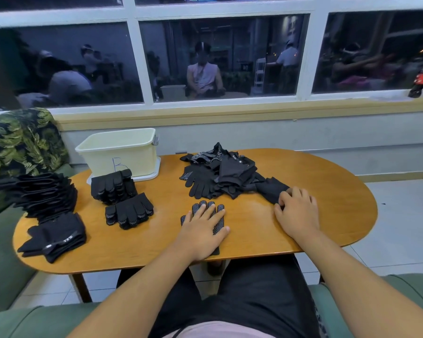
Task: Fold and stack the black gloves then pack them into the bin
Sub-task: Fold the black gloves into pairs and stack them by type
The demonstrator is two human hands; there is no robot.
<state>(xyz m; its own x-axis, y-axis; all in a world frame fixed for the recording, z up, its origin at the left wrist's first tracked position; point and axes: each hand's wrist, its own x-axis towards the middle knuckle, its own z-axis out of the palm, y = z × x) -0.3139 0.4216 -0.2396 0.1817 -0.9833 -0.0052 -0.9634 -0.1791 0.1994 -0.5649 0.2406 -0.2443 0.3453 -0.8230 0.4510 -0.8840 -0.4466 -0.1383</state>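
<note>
Left hand (203,228) lay flat, fingers spread, on the dotted glove (218,221) at the tabletop's (250,217) 6 o'clock, while the right hand (298,213) had its fingers curled onto a loose glove (271,189) around 4.

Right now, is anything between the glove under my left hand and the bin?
Yes. The low glove stack and the taller glove stack sit between the glove and the bin, the taller one just before its front.

window (222,57): dark, white-framed | table (327,191): oval, wooden | floor (401,228): pale tiles | sofa (0,264): green | cushion (22,137): leaf-print
</note>
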